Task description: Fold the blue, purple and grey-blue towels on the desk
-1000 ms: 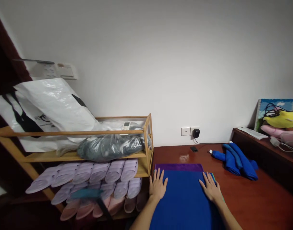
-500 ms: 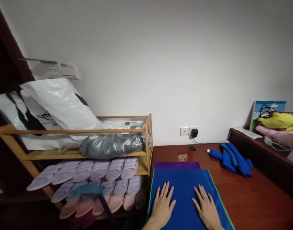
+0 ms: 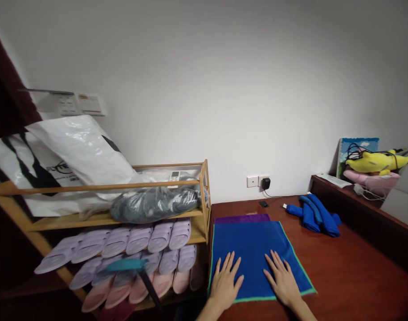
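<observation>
A blue cloth with green edging lies spread flat on the reddish-brown table. My left hand rests palm down on its left part, fingers stretched out. On the right part lies my right hand, also flat with its fingers apart. Neither hand grips anything. From under the far edge of the blue cloth a strip of purple cloth shows; the rest of it is hidden. Several rolled or folded blue cloths lie in a loose heap farther back on the right.
Left of the table stands a wooden shoe rack with several slippers, white bags and a remote control. A black charger sits in the wall socket. On the raised ledge at right lies a yellow plush toy.
The blue cloth has shifted away from me, so its near green edge now shows. Both hands stay flat on it, now nearer that edge. The view has tilted slightly.
</observation>
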Demonstrator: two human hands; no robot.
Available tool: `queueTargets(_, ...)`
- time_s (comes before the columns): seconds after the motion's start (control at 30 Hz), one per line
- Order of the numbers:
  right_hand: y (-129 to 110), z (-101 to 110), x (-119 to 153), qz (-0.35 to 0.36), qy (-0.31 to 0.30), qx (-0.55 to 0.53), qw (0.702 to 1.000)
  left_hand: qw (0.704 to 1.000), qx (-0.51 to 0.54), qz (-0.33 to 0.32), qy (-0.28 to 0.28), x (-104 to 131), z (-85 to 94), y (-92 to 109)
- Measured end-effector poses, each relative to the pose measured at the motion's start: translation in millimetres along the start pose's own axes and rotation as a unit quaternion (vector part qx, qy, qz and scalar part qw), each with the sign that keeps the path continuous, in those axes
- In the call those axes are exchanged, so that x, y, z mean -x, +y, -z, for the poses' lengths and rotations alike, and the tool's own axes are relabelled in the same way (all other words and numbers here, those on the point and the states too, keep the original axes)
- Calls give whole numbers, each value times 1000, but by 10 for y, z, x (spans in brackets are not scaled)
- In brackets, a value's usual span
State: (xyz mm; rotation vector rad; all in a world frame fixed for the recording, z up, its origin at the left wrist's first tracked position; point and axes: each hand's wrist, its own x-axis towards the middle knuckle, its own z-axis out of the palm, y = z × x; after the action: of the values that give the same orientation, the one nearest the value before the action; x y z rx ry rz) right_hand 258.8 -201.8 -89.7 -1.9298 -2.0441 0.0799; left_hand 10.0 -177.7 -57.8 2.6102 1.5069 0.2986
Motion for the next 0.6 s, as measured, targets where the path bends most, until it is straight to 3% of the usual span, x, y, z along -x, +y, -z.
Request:
queueTargets(0.1, -133, -56, 34, -58, 28, 41, 997, 1000, -5, 24, 4, 86, -65, 41)
queueTargets(0.17, -187, -140, 134, -88, 39, 61, 993, 1000, 3, 3, 6, 219, -135, 39)
queueTargets(0.3, -161, -242, 195, -81, 21, 62, 995, 1000, 7, -10, 12, 325, -202, 1)
queueTargets(0.6, -92, -389, -511, -88, 5, 73, 993, 1000, 1, 16, -11, -272, -96, -252)
